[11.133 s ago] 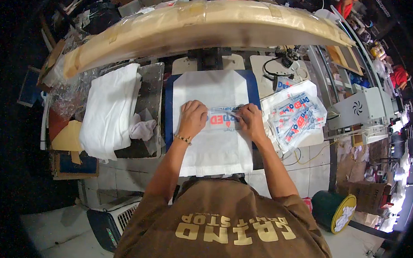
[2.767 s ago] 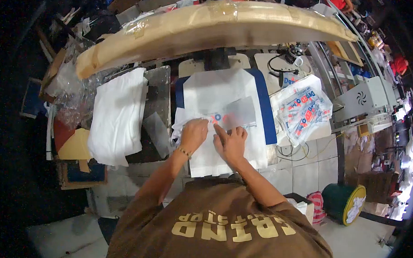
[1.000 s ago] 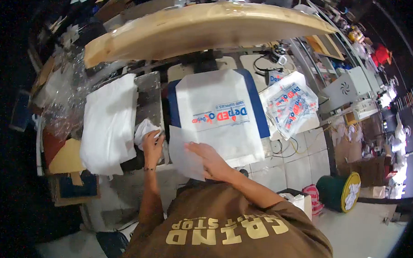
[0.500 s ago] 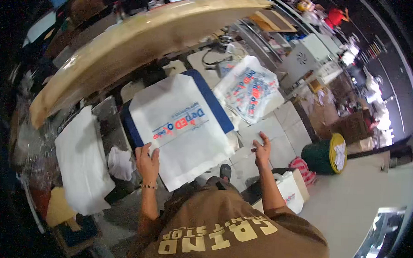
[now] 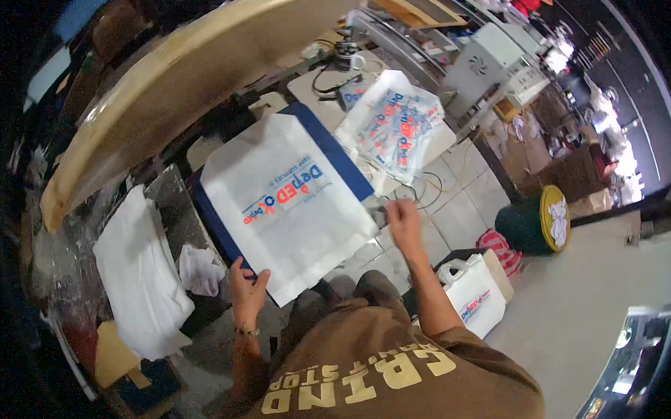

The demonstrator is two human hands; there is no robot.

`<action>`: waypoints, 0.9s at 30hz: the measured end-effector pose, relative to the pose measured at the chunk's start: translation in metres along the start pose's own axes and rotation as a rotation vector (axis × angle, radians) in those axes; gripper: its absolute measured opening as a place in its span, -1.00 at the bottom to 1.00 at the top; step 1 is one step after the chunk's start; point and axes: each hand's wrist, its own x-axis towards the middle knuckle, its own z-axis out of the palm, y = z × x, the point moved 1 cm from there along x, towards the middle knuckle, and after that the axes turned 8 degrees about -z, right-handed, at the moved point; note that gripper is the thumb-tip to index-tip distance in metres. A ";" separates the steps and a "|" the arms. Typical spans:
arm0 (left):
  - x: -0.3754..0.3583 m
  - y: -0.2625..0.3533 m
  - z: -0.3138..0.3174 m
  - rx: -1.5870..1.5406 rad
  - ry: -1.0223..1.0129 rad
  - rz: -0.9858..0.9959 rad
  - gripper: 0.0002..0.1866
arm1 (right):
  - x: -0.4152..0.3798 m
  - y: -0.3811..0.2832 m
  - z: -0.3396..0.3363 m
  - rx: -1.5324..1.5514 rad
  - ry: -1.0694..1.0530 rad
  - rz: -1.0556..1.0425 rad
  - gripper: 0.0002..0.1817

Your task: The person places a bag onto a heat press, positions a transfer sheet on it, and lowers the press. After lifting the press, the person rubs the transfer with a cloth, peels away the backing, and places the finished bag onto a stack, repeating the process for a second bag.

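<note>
A white printed bag (image 5: 276,229) with blue and red lettering lies flat on a dark blue board (image 5: 330,146). My left hand (image 5: 248,289) is at the bag's lower left corner, thumb and fingers apart, by the board's edge. To the right of the bag, my right hand (image 5: 404,221) hangs over the tiled floor with its fingers curled; whether anything is in them is too small to tell. Beyond it, several printed bags in clear plastic (image 5: 401,130) rest on a pale surface.
White folded cloth (image 5: 141,276) lies at the left. A green bin with a yellow rim (image 5: 523,223) stands at the right, near a white handled bag (image 5: 480,296). A long curved padded edge (image 5: 170,78) spans the far side. A person in red is partly visible at the top right.
My right hand has moved left, closer to the bag's right edge, and its fingers have curled. My left hand has shifted lower along the bag's edge. The whole view has shifted slightly.
</note>
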 end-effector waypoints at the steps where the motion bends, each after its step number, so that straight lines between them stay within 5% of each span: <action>1: -0.004 0.009 0.002 0.029 -0.019 -0.024 -0.12 | 0.005 -0.032 0.001 0.001 -0.162 0.053 -0.57; 2: -0.001 -0.001 0.006 0.037 -0.045 0.007 -0.12 | 0.005 -0.034 0.011 -0.146 -0.349 -0.062 -0.47; 4: 0.019 -0.038 0.013 0.158 0.026 0.245 -0.08 | -0.001 -0.040 0.038 -0.305 -0.337 -0.082 -0.40; 5: 0.024 -0.042 0.014 0.003 -0.054 0.189 -0.11 | 0.007 -0.052 0.030 -0.259 -0.475 0.026 -0.39; 8: 0.030 -0.033 0.012 -0.319 -0.302 -0.130 -0.20 | -0.004 -0.031 0.041 0.263 -0.350 -0.111 -0.58; 10: -0.012 0.034 0.021 -0.259 -0.273 -0.175 -0.19 | -0.005 -0.039 -0.004 0.322 -0.297 -0.027 -0.63; 12: -0.009 0.021 0.041 -0.251 -0.386 -0.064 -0.14 | -0.018 -0.048 -0.068 0.500 -0.268 0.122 -0.59; 14: -0.047 0.069 0.082 -0.346 -0.498 0.114 -0.09 | -0.042 -0.027 -0.122 0.437 0.139 -0.101 -0.39; 16: -0.066 0.104 0.123 -0.379 -0.758 0.085 -0.02 | -0.086 0.015 -0.179 0.547 0.084 0.119 -0.37; 18: -0.084 0.141 0.183 -0.325 -0.867 0.357 -0.14 | -0.148 0.071 -0.231 0.565 0.072 0.271 -0.45; 20: -0.108 0.182 0.244 -0.312 -1.078 0.354 -0.22 | -0.215 0.098 -0.267 0.659 0.307 0.541 -0.48; 22: -0.130 0.213 0.301 -0.185 -1.168 0.533 -0.41 | -0.267 0.114 -0.280 0.833 0.825 0.593 -0.47; 24: -0.167 0.252 0.328 -0.015 -1.275 0.594 -0.51 | -0.333 0.168 -0.275 0.586 1.019 0.604 -0.40; 27: -0.197 0.264 0.352 0.077 -1.337 0.652 -0.59 | -0.372 0.188 -0.263 0.632 1.330 0.729 -0.41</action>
